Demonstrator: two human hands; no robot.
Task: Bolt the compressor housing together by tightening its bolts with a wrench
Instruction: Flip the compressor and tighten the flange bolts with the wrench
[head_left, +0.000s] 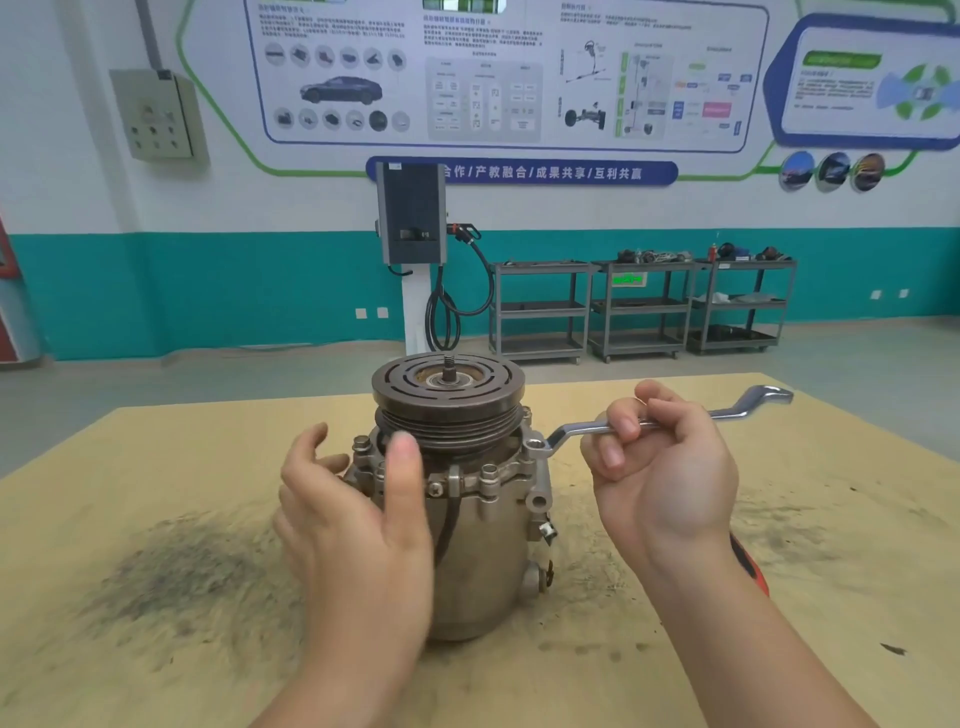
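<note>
A metal compressor stands upright on the table, its dark grooved pulley on top. Bolts ring the housing flange below the pulley. A silver offset ring wrench sits with its near end on a bolt at the flange's right side. My right hand grips the wrench's shaft, fingers curled round it. My left hand is in front of the compressor's left side, fingers spread and relaxed, thumb up by the pulley; it looks blurred and I cannot tell if it touches the housing.
The wooden tabletop bears dark grease smudges left of the compressor. An orange and black tool lies partly hidden behind my right wrist. Beyond the table stand a charging post and grey shelf carts by the wall.
</note>
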